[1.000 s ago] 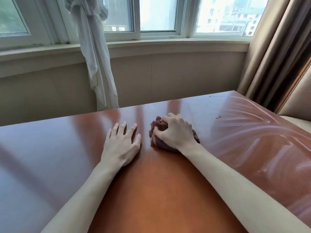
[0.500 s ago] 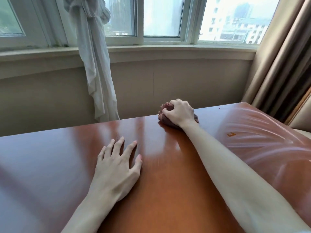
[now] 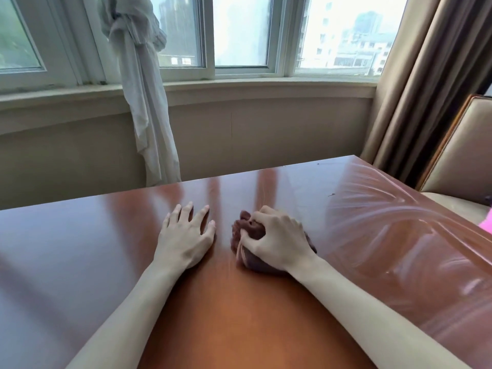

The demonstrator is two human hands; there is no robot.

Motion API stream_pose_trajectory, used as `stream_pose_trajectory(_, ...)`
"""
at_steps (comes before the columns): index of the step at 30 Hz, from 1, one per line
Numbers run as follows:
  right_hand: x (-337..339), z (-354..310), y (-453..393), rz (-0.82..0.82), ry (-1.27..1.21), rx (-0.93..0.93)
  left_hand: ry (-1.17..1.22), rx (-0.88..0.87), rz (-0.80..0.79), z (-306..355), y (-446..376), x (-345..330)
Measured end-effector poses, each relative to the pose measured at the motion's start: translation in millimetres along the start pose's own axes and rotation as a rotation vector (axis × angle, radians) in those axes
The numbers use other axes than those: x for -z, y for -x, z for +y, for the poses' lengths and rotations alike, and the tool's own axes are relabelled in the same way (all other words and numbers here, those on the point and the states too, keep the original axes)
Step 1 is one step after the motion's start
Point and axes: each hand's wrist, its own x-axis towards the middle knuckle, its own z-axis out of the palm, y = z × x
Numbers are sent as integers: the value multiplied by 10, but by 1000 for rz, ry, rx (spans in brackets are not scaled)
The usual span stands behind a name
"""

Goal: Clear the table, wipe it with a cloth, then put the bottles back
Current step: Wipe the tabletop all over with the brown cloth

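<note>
Two bare hands on glossy reddish-brown wooden tabletop [image 3: 80, 249]. Left hand [image 3: 185, 237] flat, palm down, fingers spread. Right hand [image 3: 277, 241], fingers curled, grips bunched dark maroon cloth [image 3: 246, 235] mid-tabletop; wadded, no clear long axis.

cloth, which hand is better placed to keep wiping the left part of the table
Right. The right hand already grips the cloth bunched on the table; the left hand lies flat with spread fingers, holding nothing, so it would need a handover first.
</note>
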Motion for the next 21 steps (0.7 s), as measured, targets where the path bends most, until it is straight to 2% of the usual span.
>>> stream_pose_trajectory(5,-388,168,-1052,88,52,-148,-15,-9,28,-19,-28,-45)
stream_pose_trajectory(10,-711,198,-1940,-12,1,-7,-32,-3,49,-46,-64,-72)
stream_pose_trajectory(13,-624,732,-2337,39,54,-179,-33,2,49,-61,-65,-96)
stream_pose_trajectory(16,-529,1174,-2346,132,91,-343,-35,15,39,-53,-73,-75)
stream_pose_trajectory(21,-351,719,-1420,93,67,-252,-15,13,14,-15,-102,-67)
